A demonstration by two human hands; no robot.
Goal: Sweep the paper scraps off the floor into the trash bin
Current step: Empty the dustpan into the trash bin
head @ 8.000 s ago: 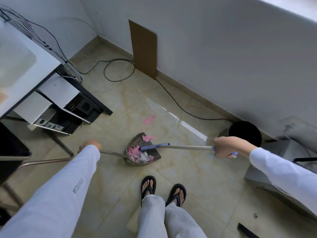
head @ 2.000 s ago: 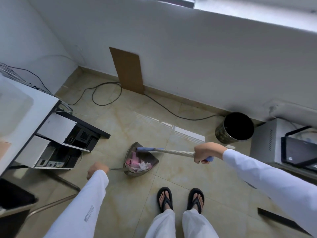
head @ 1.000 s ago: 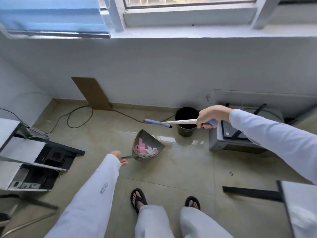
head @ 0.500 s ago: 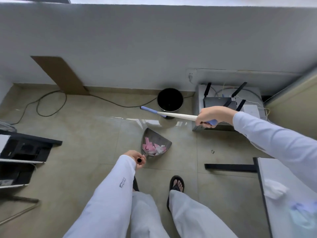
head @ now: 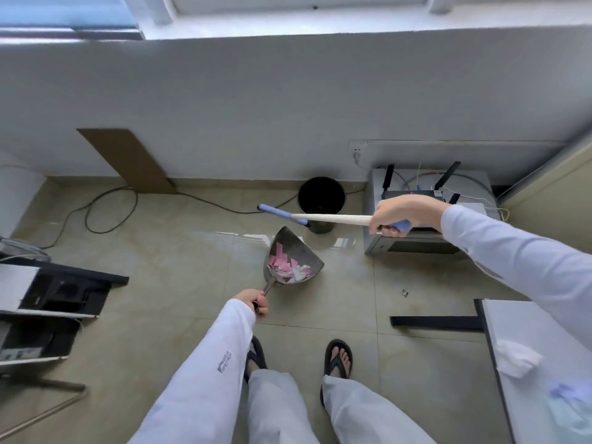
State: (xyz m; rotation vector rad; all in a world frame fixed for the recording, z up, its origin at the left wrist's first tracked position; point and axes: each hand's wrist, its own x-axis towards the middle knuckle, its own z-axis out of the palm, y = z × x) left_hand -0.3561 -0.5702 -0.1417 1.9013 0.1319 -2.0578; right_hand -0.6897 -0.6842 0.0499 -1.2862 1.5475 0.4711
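Fingers [head: 261, 308] of the left hand [head: 253, 301] curl tight round the dustpan [head: 299, 251] handle. Pink and white paper scraps [head: 288, 267] lie in the dustpan, which looks lifted off the floor [head: 179, 267]. The black trash bin [head: 321, 195] stands by the wall, near but apart. The right hand [head: 395, 216] grips the broom [head: 333, 218]. Sweeping looks mostly done; tipping the scraps into the bin is left.

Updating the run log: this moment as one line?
left hand: grips dustpan | dustpan: holds paper scraps | right hand: grips broom | trash bin: by wall
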